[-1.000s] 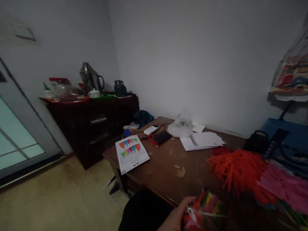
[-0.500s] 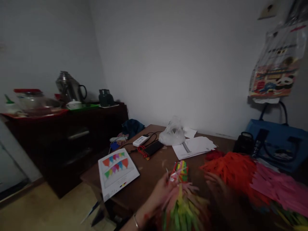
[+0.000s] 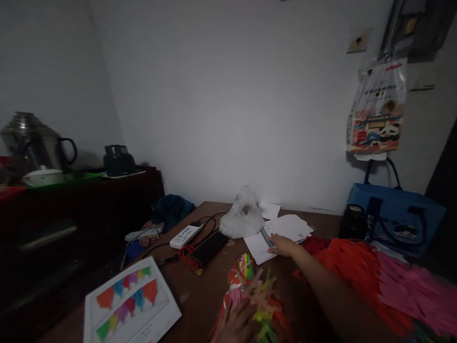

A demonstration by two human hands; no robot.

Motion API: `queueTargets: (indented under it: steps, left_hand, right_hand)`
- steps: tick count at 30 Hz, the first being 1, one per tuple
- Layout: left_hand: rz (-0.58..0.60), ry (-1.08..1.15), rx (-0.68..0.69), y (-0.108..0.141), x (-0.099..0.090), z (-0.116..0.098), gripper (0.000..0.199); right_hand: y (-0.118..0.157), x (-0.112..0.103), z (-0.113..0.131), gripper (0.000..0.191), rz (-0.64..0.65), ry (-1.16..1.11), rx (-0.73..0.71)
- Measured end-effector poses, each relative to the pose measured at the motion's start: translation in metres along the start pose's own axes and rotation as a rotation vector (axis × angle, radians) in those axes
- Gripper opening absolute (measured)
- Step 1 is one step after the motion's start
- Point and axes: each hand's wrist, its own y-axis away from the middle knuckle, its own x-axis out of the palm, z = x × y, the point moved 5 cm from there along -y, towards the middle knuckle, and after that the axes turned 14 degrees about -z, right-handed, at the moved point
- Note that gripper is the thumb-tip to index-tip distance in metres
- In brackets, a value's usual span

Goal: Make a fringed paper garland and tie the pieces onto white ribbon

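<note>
A bundle of coloured crepe-paper tassels [image 3: 266, 305] lies at the table's near edge, its striped top end [image 3: 245, 266] pointing away from me. My left hand [image 3: 237, 324] rests over the pink part of this bundle, fingers spread across the strips. Farther off, my right hand [image 3: 283, 245] reaches onto a stack of white paper sheets [image 3: 293, 226], fingers stretched out and touching the top. Under my right forearm, to its right, are a heap of red-orange paper fringe [image 3: 352, 267] and a pink fringe [image 3: 414, 290].
A clear plastic bag [image 3: 243, 219] stands by the wall, near a white power strip [image 3: 185, 235] and a black box with red cord [image 3: 210, 247]. A printed bunting sheet [image 3: 132, 305] lies left. A blue bag [image 3: 396, 214] stands back right.
My right hand has moved forward from beside the tassels onto the white papers. My left hand has shifted down over the bundle, which now lies lower. The view has turned right.
</note>
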Motion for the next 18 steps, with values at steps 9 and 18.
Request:
queueTargets:
  steps: [9,18]
  left_hand:
    - [-0.188,-0.265,0.235,0.014,0.008,0.005,0.019]
    - [-0.128,-0.094,0.094,-0.007,-0.021,-0.007,0.044]
  right_hand:
    - [0.012,-0.005,-0.001,0.02,-0.066,-0.016,-0.053]
    - [0.053,-0.137,0.025,0.021,-0.585,0.001,-0.056]
